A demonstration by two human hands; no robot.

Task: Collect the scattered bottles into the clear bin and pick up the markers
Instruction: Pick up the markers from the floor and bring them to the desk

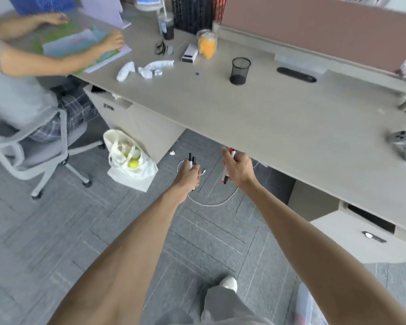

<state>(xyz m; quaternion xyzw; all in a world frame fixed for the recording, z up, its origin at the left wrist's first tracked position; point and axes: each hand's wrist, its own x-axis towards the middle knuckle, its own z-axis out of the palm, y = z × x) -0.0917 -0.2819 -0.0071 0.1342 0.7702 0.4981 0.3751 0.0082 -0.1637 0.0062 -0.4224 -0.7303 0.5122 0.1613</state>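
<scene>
Far left: a seated person [21,73] on a grey chair [35,146], both hands on coloured papers [85,46] at the far-left end of the desk [279,118]. On the floor beside the desk cabinet: a white bag [129,160], open, with yellow-green items inside. Centre, held over the grey floor: left hand [189,173], fingers curled closed around black markers [191,160], their caps sticking up above the fist; exact number unclear. Under both hands, a white cable [211,202] looped on the floor. Just right of it: right hand [237,167], fingers closed around red markers [227,170], red caps showing above and below the palm, at the near edge of the desk. On the desk, far centre: crumpled white wrappers [150,69], a white box [189,53], an orange jar [206,44], a black mesh cup [240,71], upright. Right end of the desk: a bottle [404,145] lying on its side, well apart from the hands. Near right corner: a clear bin [307,306], only partly in view, blurred.
</scene>
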